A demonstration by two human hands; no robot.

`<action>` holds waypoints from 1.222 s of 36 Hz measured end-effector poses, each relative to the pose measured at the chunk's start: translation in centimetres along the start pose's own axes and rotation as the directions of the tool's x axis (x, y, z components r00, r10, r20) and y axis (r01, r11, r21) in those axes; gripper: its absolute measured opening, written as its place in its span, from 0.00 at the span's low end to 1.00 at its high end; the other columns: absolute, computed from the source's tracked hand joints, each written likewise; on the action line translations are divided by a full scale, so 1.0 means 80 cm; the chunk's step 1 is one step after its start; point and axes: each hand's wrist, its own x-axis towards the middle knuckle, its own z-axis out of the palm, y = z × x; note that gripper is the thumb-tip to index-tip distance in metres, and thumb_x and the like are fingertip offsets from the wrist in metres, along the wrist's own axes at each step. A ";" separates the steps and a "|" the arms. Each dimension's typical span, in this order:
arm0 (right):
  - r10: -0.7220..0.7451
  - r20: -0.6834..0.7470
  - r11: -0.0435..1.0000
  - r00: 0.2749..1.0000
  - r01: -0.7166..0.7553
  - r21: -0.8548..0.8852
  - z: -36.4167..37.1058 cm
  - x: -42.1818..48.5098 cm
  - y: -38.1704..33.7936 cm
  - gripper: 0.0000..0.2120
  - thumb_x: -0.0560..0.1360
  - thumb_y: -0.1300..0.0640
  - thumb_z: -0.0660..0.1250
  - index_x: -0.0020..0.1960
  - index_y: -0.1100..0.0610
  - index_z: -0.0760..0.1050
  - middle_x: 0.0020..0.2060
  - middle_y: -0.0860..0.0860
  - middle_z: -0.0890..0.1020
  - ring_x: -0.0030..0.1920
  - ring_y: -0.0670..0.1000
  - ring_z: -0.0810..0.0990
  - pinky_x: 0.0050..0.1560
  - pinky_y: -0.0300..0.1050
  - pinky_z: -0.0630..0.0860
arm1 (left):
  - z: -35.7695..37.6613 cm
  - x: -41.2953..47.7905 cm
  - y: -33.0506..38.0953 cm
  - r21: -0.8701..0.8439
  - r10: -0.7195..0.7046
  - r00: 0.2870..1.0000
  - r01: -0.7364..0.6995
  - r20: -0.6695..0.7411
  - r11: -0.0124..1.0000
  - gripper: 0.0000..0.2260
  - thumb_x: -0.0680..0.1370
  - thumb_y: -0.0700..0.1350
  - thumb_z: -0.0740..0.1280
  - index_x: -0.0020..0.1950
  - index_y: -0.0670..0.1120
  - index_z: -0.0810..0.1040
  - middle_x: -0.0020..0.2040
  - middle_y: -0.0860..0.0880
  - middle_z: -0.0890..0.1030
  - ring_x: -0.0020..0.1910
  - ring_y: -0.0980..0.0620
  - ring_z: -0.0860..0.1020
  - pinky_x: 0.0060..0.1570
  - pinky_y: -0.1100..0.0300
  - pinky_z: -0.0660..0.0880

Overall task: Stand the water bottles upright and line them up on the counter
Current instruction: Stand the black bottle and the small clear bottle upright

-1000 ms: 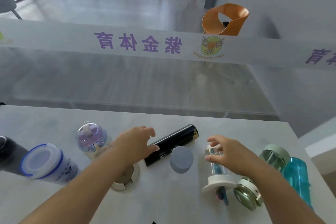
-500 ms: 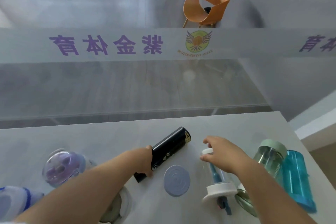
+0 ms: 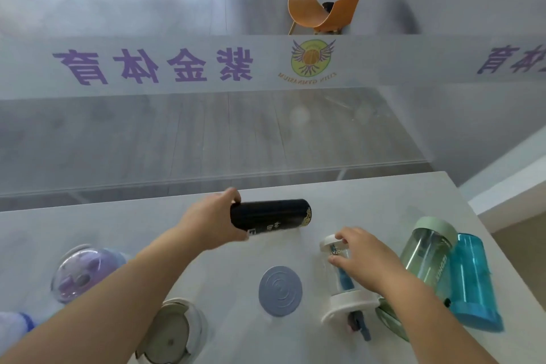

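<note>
Gripping the black bottle (image 3: 270,217) sideways above the counter (image 3: 384,201) is the left hand (image 3: 212,221); at four o'clock, the right hand (image 3: 365,258) pinches the lying clear bottle (image 3: 339,272).

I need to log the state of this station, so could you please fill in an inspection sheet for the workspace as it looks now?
Surface: pale grey counter, no spills seen.
Job's things: black bottle held sideways; clear bottle, green bottle and blue bottle lying down; purple-lidded bottle and grey-lidded bottle upright.
Clutter: nothing seen.
Grippers: left hand grips the black bottle; right hand grips the clear bottle.
Cables: nothing seen.
Surroundings: glass partition with purple lettering; orange chair beyond.
</note>
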 end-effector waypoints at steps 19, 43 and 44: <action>0.106 0.050 0.994 0.993 -0.105 -0.031 0.054 -0.037 0.016 0.37 0.72 0.44 0.66 0.75 0.46 0.50 0.71 0.54 0.55 0.64 0.58 0.66 0.61 0.50 0.71 | -0.030 -0.015 0.062 0.086 0.287 0.940 -0.276 -0.185 0.957 0.31 0.67 0.48 0.74 0.67 0.56 0.65 0.62 0.51 0.68 0.56 0.46 0.71 0.53 0.53 0.74; 0.111 -0.186 0.994 0.976 -0.113 -0.003 0.015 -0.035 -0.009 0.40 0.64 0.47 0.69 0.73 0.50 0.57 0.61 0.54 0.65 0.56 0.59 0.74 0.56 0.48 0.72 | -0.031 -0.032 0.061 -0.046 0.275 0.935 -0.292 -0.223 0.955 0.27 0.71 0.50 0.73 0.68 0.53 0.67 0.65 0.50 0.69 0.57 0.48 0.72 0.55 0.56 0.73; 0.093 -0.180 0.995 0.979 -0.100 -0.029 0.005 -0.032 -0.011 0.37 0.64 0.47 0.69 0.70 0.51 0.61 0.60 0.53 0.66 0.55 0.59 0.75 0.54 0.48 0.73 | -0.031 -0.033 0.061 -0.043 0.280 0.934 -0.296 -0.220 0.954 0.27 0.70 0.50 0.73 0.68 0.53 0.67 0.65 0.50 0.69 0.57 0.48 0.72 0.55 0.57 0.72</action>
